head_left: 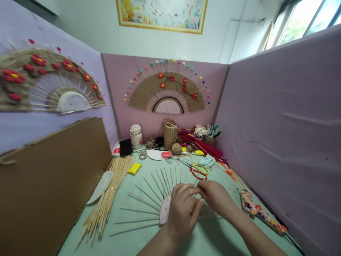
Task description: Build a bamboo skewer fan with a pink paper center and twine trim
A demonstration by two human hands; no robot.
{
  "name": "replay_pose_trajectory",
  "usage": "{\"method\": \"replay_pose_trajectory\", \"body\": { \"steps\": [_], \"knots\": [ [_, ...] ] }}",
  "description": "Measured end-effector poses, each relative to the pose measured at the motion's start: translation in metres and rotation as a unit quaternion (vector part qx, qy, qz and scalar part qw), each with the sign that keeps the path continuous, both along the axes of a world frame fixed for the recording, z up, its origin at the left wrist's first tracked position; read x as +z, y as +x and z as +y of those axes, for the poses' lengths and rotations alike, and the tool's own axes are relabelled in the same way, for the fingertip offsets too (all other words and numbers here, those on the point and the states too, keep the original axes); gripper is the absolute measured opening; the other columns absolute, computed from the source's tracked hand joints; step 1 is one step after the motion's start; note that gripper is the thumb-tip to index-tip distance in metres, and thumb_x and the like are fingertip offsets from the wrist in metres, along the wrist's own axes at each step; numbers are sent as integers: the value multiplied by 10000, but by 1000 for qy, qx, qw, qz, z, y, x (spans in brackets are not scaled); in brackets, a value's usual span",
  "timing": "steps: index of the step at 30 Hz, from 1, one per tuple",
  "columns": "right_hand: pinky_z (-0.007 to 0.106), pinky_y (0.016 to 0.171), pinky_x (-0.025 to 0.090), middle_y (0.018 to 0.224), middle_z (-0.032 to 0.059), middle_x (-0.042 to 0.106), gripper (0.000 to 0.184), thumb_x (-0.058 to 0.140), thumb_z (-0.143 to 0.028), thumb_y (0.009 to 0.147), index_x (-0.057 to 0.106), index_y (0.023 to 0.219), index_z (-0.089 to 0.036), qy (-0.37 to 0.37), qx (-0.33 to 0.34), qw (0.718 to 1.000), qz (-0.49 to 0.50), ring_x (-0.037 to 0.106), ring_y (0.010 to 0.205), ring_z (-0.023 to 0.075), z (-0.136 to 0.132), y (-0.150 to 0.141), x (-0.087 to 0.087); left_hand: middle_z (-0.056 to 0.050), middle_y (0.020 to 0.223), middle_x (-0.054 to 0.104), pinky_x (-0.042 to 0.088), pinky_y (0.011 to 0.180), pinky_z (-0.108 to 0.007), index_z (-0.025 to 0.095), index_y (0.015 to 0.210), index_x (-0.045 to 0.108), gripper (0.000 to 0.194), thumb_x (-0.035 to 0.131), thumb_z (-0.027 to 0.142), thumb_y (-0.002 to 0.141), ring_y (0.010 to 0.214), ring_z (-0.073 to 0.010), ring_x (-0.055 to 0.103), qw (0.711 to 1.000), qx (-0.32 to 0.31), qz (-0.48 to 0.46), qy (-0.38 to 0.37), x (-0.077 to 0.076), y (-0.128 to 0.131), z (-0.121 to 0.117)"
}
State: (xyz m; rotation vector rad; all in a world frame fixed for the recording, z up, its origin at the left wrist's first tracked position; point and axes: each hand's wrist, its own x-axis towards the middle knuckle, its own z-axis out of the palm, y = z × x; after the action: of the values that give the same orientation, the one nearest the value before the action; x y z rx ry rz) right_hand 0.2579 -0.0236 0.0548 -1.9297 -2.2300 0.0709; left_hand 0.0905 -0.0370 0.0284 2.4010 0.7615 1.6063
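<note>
Both the left hand [183, 211] and right hand [216, 196] have fingers bent together at the tips; whether they grasp a stick, I cannot tell. Just at the left hand's nine o'clock lies the half-disc [164, 211], partly hidden. Sticks [144, 196] spread from it, nine through twelve, with others visible toward three. So the ribs look largely laid out, though their fixing is unclear; the visible ones lack the twine band and red flowers of the wall fan [144, 93] at twelve.

Pale, matt wooden sticks [109, 195] lie near a glossy yellow plastic packet [134, 168].
</note>
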Motion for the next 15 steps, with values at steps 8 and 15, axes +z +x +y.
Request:
{"method": "replay_pose_trajectory", "body": {
  "steps": [8, 15],
  "knots": [
    [252, 734, 417, 1041, 88, 714, 244, 516, -353, 933, 690, 1005, -197, 50, -105, 993, -20, 651, 960, 205, 145, 46, 37, -72, 909, 734, 471, 883, -438, 216, 858, 616, 147, 493, 138, 837, 949, -226, 650, 999, -13, -21, 33, -25, 7, 4],
    [427, 865, 527, 1196, 90, 604, 347, 580, -368, 926, 576, 1200, -155, -12, -232, 971, -56, 616, 1015, 208, 264, 83, 25, 10, 691, 707, 504, 788, -370, 256, 674, 560, 167, 514, 196, 823, 720, -178, 670, 994, 43, -81, 61, -74, 32, 12]
  ]
}}
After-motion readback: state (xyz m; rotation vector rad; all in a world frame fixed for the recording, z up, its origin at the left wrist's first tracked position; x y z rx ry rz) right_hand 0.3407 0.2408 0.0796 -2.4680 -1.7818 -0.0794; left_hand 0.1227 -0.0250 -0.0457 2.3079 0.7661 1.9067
